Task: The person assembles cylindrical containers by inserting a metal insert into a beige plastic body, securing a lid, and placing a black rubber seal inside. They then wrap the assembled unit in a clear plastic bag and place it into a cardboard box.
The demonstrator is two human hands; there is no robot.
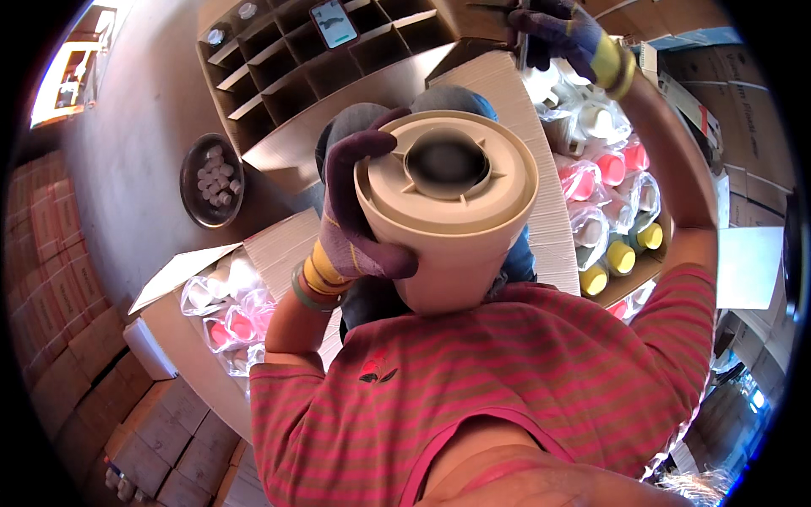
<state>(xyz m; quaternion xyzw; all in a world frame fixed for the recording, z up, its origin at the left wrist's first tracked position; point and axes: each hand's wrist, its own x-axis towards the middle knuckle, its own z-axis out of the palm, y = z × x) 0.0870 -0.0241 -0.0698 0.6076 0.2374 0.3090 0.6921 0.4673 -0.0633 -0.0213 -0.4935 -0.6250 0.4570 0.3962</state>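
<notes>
My left hand [359, 211], in a purple and yellow knit glove, grips a beige plastic tub [456, 262] from its left side, thumb below the rim and fingers over the top. The tub tapers downward and rests against my lap and shirt. Its recessed top has a ring with short ribs around a dark round centre, too blurred to make out. At the upper right, my right hand [574, 42], gloved alike, is closed around a dark slim tool [524, 38]. Its kind is hard to tell, being partly hidden by the fingers.
A divided cardboard box [291, 101] ahead holds a phone [334, 25]. Beside it, a metal bowl [193, 203] contains round white pieces. Open cartons on both sides hold plastic-wrapped bottles [621, 258] with yellow, pink and white caps. Stacked cartons [76, 279] line the left.
</notes>
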